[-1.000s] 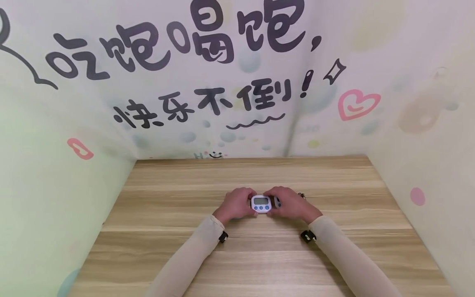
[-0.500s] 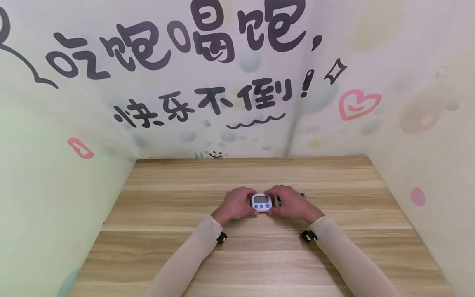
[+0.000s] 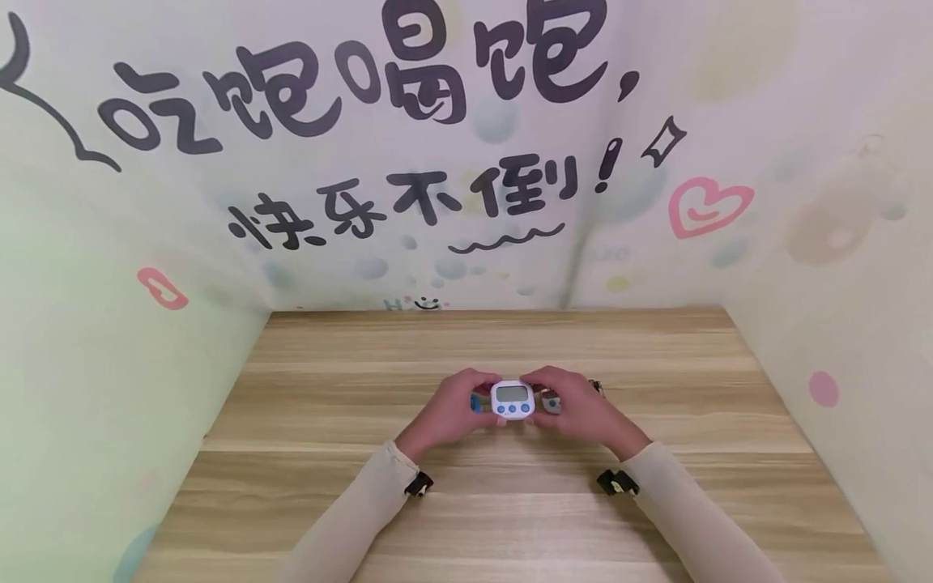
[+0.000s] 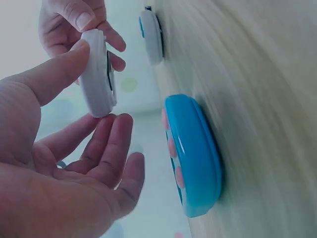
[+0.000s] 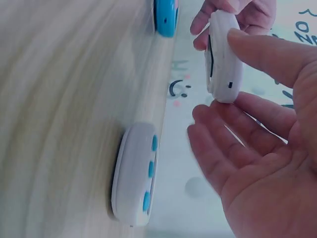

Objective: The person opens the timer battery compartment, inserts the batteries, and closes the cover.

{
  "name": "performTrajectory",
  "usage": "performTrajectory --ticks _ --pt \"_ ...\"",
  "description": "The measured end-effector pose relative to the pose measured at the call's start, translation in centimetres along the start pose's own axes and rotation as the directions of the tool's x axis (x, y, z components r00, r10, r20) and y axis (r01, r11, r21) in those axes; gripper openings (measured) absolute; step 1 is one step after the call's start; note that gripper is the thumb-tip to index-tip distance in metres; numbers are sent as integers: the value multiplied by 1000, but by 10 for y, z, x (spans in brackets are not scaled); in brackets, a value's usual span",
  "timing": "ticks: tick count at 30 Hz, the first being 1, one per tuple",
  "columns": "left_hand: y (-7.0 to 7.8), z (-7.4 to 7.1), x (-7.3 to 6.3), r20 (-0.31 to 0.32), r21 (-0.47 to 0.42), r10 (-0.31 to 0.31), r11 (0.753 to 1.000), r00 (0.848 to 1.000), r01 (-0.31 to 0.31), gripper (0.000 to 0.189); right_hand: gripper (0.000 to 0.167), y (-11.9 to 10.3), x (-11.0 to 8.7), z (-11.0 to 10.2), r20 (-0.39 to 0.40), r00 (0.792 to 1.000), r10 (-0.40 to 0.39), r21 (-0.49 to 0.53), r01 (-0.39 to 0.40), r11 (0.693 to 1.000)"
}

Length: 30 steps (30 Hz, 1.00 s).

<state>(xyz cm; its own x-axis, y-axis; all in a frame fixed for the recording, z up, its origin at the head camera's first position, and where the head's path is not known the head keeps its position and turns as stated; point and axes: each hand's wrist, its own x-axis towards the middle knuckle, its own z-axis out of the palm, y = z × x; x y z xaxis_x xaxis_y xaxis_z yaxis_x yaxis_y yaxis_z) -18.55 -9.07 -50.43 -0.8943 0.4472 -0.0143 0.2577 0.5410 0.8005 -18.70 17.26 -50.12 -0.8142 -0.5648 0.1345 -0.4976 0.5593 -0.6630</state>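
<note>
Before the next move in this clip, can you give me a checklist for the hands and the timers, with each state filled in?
1. Left hand has hold of the held timer: ok, thumb and fingers pinch it.
2. Right hand has hold of it too: ok, from the opposite side.
3. Held timer off the table: ok, both wrist views show it raised.
4. Front facing the head camera: ok, its screen and three blue buttons show.
5. Blue timer and second white timer free of the fingers: ok, both rest on the table untouched.
6. Screen reading: cannot tell, no digits can be made out.
</note>
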Motion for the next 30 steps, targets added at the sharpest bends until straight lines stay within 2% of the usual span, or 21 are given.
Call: performTrajectory --ticks 4,10,17,21,30 --pt "5 0 -9 -20 -108 12 994 1000 -15 65 57 -8 -5 0 -17 1000 6 135 -4 991" --pt "11 6 -22 -36 -289 -10 957 999 -1 65 58 -16 -14 4 -25 998 58 246 -50 968" --pt "9 11 -31 -31 -378 -14 926 999 1 63 58 -21 -21 7 -56 998 29 277 -12 961" --pt "8 10 -33 -25 -411 -15 911 1000 3 63 60 -21 -21 7 -33 998 46 290 -35 956" --pt "9 11 -36 -57 -403 -30 915 998 5 68 61 -19 -19 8 -2 998 68 314 -64 947"
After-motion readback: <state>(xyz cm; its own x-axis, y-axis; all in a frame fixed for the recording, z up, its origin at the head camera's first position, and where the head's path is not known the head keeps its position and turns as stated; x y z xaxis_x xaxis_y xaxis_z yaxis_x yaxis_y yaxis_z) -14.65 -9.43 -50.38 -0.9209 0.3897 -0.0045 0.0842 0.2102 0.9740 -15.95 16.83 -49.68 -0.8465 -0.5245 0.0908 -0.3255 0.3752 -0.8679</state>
